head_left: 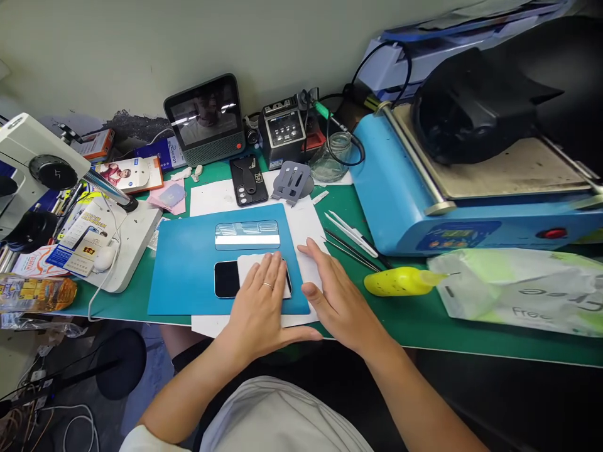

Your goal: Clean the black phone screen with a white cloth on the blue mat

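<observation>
My left hand [261, 301] lies flat with fingers stretched out, pressing a white cloth or wipe [244, 263] onto a smartphone [226, 280]. The phone's dark screen shows on its left side; the rest is covered by the wipe and my fingers. Open beside it, my right hand [332, 292] hovers at the right edge of the blue mat [181, 263], thumb and fingers apart, holding nothing. Just above the phone rests a clear screen protector [247, 229] with a white strip across it. Both lie on the mat.
A yellow squeeze bottle [400, 281], tweezers [348, 248] and a plastic packet [518, 292] lie to the right. Behind them stands a blue heating machine [396, 182]. A dark phone [249, 181] and grey stand [292, 182] lie behind the mat. A microscope [127, 232] occupies the left.
</observation>
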`<action>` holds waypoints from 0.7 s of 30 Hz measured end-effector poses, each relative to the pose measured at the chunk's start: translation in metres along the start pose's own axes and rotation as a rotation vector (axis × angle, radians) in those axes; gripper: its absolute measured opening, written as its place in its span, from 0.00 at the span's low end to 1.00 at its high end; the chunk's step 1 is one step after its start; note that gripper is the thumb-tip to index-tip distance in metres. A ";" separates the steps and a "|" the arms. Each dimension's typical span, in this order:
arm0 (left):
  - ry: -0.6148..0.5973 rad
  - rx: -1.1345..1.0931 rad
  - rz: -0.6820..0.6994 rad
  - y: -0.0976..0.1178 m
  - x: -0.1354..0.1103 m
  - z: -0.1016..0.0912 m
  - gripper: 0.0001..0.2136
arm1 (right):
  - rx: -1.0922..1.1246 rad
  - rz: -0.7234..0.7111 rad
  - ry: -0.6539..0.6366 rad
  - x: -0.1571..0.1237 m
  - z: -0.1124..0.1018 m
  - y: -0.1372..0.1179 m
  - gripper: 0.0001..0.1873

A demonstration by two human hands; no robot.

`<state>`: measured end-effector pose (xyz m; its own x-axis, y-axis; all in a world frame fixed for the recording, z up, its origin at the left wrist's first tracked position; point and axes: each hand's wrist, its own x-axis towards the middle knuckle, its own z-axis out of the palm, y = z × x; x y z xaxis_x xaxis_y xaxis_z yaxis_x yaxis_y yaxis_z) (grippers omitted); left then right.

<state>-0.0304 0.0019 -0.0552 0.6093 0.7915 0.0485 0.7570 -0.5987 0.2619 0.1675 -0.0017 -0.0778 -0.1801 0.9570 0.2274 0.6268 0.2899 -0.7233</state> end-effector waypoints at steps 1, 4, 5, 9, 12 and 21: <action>0.008 -0.006 0.003 0.006 0.002 0.003 0.57 | 0.001 -0.008 -0.002 0.000 0.000 0.001 0.43; 0.010 0.004 0.041 0.016 -0.003 0.007 0.56 | 0.011 -0.010 -0.008 -0.001 -0.002 0.002 0.43; 0.005 0.017 0.057 0.016 -0.008 0.006 0.56 | 0.015 -0.006 -0.010 -0.002 -0.003 0.002 0.42; -0.029 0.088 0.049 0.002 -0.035 -0.008 0.51 | -0.001 0.002 -0.015 -0.003 -0.005 0.001 0.42; -0.030 0.141 -0.039 -0.016 -0.054 -0.022 0.47 | -0.071 -0.016 -0.044 -0.001 -0.003 -0.001 0.42; -0.022 0.214 -0.156 -0.018 -0.078 -0.032 0.43 | -0.368 -0.119 -0.093 0.001 0.011 0.000 0.46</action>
<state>-0.0989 -0.0453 -0.0331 0.4848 0.8746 0.0024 0.8732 -0.4842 0.0547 0.1587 -0.0011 -0.0849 -0.3251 0.9190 0.2229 0.8244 0.3909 -0.4093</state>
